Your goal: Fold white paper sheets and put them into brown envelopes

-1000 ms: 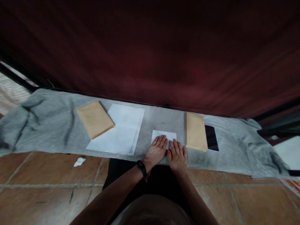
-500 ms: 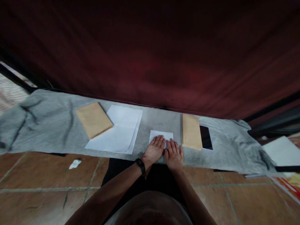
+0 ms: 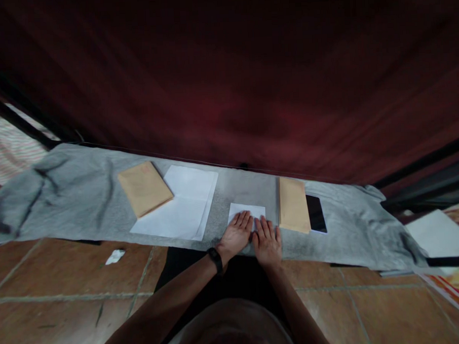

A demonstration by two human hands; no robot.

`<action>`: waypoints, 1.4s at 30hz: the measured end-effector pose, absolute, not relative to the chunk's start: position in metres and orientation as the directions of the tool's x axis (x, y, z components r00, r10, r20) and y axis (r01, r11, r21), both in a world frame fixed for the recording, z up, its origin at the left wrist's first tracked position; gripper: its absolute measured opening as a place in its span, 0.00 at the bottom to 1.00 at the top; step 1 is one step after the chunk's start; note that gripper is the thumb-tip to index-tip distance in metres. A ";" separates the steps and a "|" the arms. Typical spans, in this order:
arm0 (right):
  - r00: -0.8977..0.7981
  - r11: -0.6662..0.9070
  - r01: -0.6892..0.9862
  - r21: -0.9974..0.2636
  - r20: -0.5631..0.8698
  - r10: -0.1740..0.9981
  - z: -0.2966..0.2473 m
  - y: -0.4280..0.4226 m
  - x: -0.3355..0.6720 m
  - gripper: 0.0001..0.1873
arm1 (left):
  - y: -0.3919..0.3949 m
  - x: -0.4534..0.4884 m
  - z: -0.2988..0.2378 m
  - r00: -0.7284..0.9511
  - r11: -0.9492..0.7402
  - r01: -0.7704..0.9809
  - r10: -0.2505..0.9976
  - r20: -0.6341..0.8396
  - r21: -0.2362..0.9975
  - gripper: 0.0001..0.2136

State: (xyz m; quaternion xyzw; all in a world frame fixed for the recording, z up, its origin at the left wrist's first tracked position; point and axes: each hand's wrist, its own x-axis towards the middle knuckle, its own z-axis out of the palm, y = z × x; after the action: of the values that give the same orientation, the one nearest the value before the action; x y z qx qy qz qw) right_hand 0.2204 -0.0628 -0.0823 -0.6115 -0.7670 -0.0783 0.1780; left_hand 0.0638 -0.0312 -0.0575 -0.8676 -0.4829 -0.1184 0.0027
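A small white sheet of paper (image 3: 254, 210), which looks folded, lies on the grey cloth in front of me. Flat on its left part rests my left hand (image 3: 237, 233), fingers stretched out, with a dark band on the wrist. My right hand (image 3: 267, 242) lies flat beside it, its fingers on the paper's lower right part. The hands cover the paper's near edge. To the right is a stack of brown envelopes (image 3: 293, 204). Left of my hands are larger white sheets (image 3: 185, 204), with more brown envelopes (image 3: 144, 188) partly over them.
Grey cloth (image 3: 86, 198) covers the long narrow surface. A dark phone (image 3: 316, 214) lies against the right envelopes. A dark red curtain (image 3: 226, 106) hangs behind. A white board-like item (image 3: 445, 236) is at far right; crumpled tissue (image 3: 115, 256) lies on the tiled floor.
The view has tilted slightly, so everything sits a little lower. Both hands stay flat on the small paper with hardly any movement.
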 end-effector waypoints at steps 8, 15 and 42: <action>-0.182 0.231 0.968 -0.098 0.358 0.916 -0.080 -0.063 0.220 0.26 | -0.030 0.063 -0.055 0.517 -0.546 0.831 0.828 0.216 0.108 0.22; -0.181 0.220 0.972 -0.086 0.327 0.927 -0.077 -0.063 0.219 0.26 | -0.029 0.063 -0.051 0.504 -0.531 0.841 0.839 0.205 0.104 0.21; -0.174 0.221 0.970 -0.099 0.344 0.922 -0.077 -0.063 0.218 0.26 | -0.030 0.063 -0.050 0.484 -0.517 0.846 0.848 0.216 0.132 0.20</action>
State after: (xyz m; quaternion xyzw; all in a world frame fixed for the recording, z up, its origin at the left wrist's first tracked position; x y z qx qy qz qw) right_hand 0.2176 -0.0631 -0.0766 -0.6202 -0.7630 -0.0714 0.1677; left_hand 0.0626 -0.0299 -0.0505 -0.8614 -0.4916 -0.1277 -0.0036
